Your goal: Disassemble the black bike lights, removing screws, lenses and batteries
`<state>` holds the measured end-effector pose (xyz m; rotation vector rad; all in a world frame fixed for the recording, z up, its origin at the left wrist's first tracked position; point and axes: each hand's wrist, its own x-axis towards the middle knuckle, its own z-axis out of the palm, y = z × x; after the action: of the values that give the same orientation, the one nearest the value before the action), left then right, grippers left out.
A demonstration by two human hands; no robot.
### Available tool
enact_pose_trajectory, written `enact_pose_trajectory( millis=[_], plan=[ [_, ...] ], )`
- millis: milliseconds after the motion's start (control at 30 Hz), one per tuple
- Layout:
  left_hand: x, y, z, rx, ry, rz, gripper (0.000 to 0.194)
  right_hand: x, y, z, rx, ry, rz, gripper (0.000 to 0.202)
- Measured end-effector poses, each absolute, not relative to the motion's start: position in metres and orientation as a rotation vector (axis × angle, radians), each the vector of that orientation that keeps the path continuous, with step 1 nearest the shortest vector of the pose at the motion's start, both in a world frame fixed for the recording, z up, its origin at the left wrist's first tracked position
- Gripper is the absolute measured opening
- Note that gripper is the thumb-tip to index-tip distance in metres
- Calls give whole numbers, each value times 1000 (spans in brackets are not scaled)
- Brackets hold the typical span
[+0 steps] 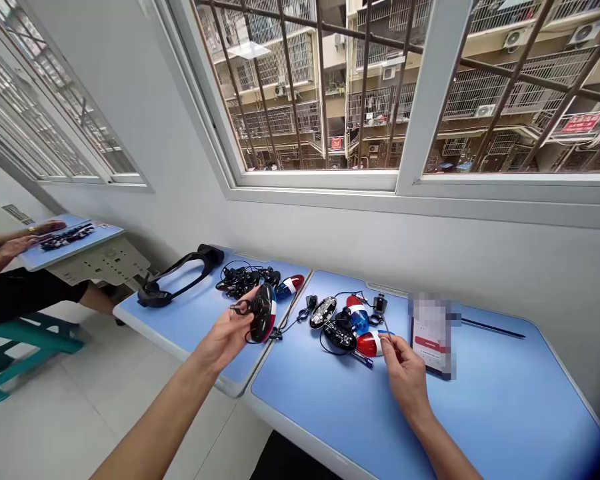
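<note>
Left hand [227, 337]: raised over the gap between the two desks, fingers and thumb closed around a black oval unit [263, 313] with a red, white and blue edge; a black cable gathers by the fingertips.
Right hand [405, 375]: thumb and fingers pinched nearly together on a thin rod [388, 327], which points up and away over the near side of the parts.
Parts on the right surface [310, 393]: two black oval pieces [340, 335] with silvery fronts, a red and blue shell [357, 315], a red and white shell [368, 344], a dark cylinder [363, 359] and black cables.
Right of the hand: a partly blurred screen [429, 340], then a black stick [495, 328].
Left desk [205, 323]: black headband device [180, 283], heap of black cabled units [243, 280], another red, white and blue shell [290, 287].
Far left: another person's hands [17, 245] at a separate desk [103, 233].
</note>
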<state>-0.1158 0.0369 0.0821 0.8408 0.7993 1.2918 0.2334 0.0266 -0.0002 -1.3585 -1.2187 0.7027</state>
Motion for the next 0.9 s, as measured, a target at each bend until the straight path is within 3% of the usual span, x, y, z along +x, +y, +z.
enact_pose_trajectory(
  millis=[200, 533, 733, 900],
  plan=[
    [-104, 65, 108, 780, 870, 1617, 28, 237, 30, -8, -1391, -1198, 721, 44],
    [-70, 167, 200, 834, 915, 1669, 17, 243, 36, -7, -1370, -1186, 718, 44],
    [-62, 122, 258, 985, 864, 1635, 10, 243, 33, -2, -1342, -1158, 717, 44],
    [-64, 61, 274, 1059, 933, 1434, 20, 245, 29, 4, -1339, -1108, 700, 43]
  ],
)
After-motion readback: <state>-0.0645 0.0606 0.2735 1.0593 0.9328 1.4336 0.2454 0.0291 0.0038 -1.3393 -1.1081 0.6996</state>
